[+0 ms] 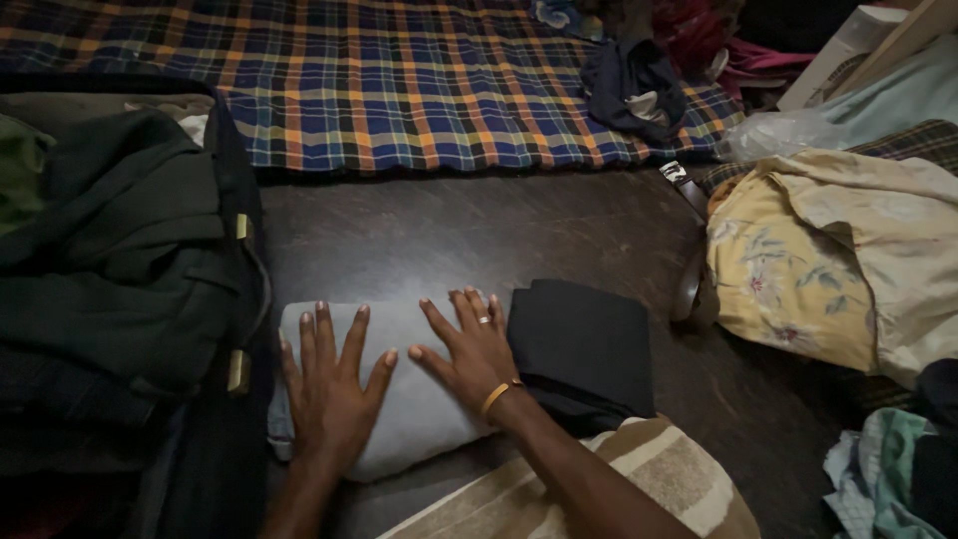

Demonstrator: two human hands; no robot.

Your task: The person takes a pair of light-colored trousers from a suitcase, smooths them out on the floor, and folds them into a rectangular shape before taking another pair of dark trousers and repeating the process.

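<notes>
Nearby, black folded cloth [584, 349] beside right hand [474, 354].

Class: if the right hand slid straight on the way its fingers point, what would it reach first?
The right hand points up-left across the grey folded cloth; past its edge comes bare dark floor, then probably the plaid blanket.

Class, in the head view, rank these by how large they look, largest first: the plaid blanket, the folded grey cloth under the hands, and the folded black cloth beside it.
1. Plaid blanket, by far the largest, though farthest away.
2. Folded grey cloth, partly covered by both hands.
3. Folded black cloth, somewhat smaller-looking.
</notes>
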